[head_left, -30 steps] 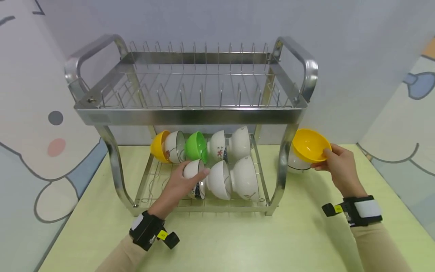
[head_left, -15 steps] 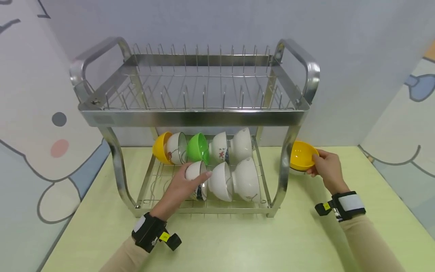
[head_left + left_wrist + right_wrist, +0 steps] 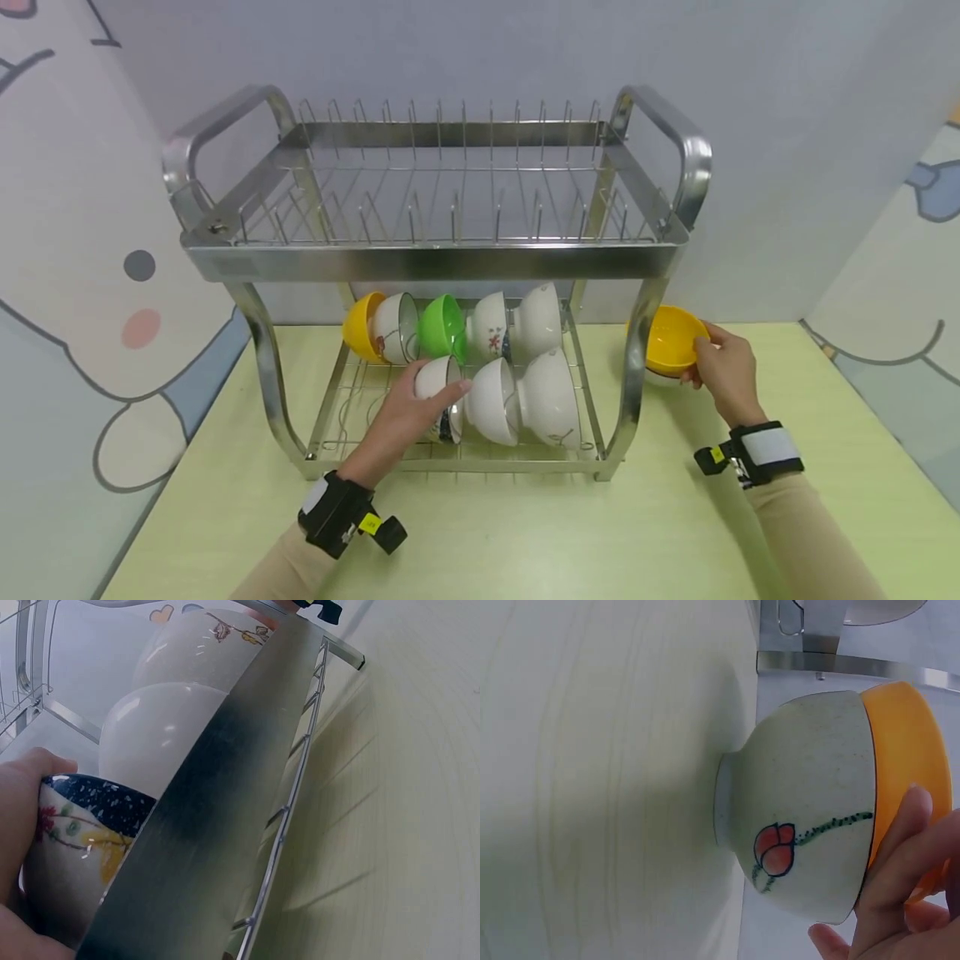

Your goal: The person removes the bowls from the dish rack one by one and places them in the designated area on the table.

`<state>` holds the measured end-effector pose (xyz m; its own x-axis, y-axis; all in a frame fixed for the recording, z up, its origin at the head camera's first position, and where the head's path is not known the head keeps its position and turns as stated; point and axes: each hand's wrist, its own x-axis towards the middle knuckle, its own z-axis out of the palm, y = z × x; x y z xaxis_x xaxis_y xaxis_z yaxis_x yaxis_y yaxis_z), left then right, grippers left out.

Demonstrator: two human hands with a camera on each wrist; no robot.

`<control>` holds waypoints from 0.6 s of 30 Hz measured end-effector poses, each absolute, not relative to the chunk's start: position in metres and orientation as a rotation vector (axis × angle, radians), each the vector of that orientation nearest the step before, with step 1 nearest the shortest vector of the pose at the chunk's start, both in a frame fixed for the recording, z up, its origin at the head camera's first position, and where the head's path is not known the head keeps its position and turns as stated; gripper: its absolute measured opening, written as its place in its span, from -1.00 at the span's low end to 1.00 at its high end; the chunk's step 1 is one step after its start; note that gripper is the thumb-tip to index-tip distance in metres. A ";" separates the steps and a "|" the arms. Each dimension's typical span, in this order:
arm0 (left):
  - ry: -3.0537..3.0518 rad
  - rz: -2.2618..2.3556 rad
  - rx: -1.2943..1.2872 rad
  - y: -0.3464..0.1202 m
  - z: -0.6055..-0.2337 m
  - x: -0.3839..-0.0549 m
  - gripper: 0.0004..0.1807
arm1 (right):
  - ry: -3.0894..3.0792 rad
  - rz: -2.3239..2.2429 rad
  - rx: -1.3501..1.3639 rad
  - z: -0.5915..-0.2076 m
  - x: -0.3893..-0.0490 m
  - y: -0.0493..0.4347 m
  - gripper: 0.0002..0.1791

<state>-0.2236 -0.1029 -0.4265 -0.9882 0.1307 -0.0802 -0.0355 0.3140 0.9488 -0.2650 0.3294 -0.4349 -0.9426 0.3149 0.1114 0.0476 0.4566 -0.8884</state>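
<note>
In the head view my left hand (image 3: 403, 414) grips a small white bowl (image 3: 435, 377) lying on its side in the front row of the rack's lower tier. The left wrist view shows this bowl's dark blue speckled band and painted flowers, with thumb and fingers around it. Right of the rack, my right hand (image 3: 729, 371) pinches the rim of a yellow bowl (image 3: 670, 337). That yellow bowl sits inside a white bowl with a red flower (image 3: 810, 802), which stands upright on the table; its rim is right by my fingers in the right wrist view.
A two-tier steel dish rack (image 3: 435, 262) stands against the wall. Its back lower row holds a yellow bowl (image 3: 362, 327), a green bowl (image 3: 438, 327) and several white bowls. Two larger white bowls, one of them the end bowl (image 3: 551, 400), lie right of my left hand.
My right hand has moved down and left, lowering the yellow bowl into the white one. The left hand stays on its bowl. The head view has shifted slightly.
</note>
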 end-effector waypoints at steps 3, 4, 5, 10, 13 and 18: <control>2.432 1.761 0.091 -0.103 -0.426 -0.224 -0.15 | -2.478 1.438 -0.359 -0.434 -0.266 0.331 -0.51; 2.431 1.761 0.094 -0.103 -0.426 -0.224 -0.15 | -2.494 1.415 -0.372 -0.434 -0.267 0.332 -0.52; 2.433 1.760 0.095 -0.104 -0.426 -0.224 -0.15 | -2.512 1.387 -0.388 -0.434 -0.268 0.333 -0.52; 2.438 1.760 0.097 -0.104 -0.426 -0.224 -0.15 | -2.605 1.337 -0.473 -0.441 -0.271 0.337 -0.50; 2.441 1.755 0.098 -0.103 -0.426 -0.224 -0.17 | -2.616 1.370 -0.530 -0.446 -0.271 0.339 -0.48; 2.438 1.748 0.087 -0.102 -0.426 -0.222 -0.17 | -2.569 1.366 -0.490 -0.448 -0.271 0.338 -0.50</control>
<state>-0.2224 -0.1022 -0.4259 -0.9885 0.1285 -0.0797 -0.0343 0.3231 0.9457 -0.2706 0.3382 -0.4484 -0.9271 0.3745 0.0131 0.1984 0.5203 -0.8306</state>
